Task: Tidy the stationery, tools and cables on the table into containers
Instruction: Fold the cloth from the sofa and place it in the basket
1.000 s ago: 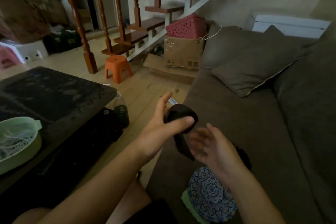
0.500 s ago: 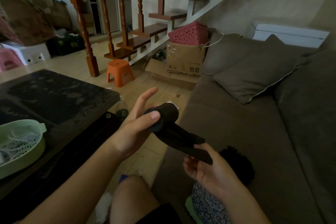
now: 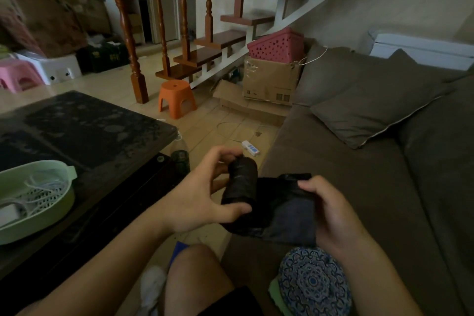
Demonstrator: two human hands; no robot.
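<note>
The room is dim and flat, with soft daylight coming from the doorway [image 3: 164,7] far up and left of the grip, so the pale floor [image 3: 205,120] beyond the hands is brightest. The black roll [image 3: 241,182] in the grip is nearly without detail, and the dark bench [image 3: 84,126] left of it shows only a dull mottled sheen. The boxes [image 3: 51,20] at far left are smeared, the stair posts [image 3: 125,33] lean with wide-angle bending, and the sofa [image 3: 384,187] right of the grip sinks into shadow.
</note>
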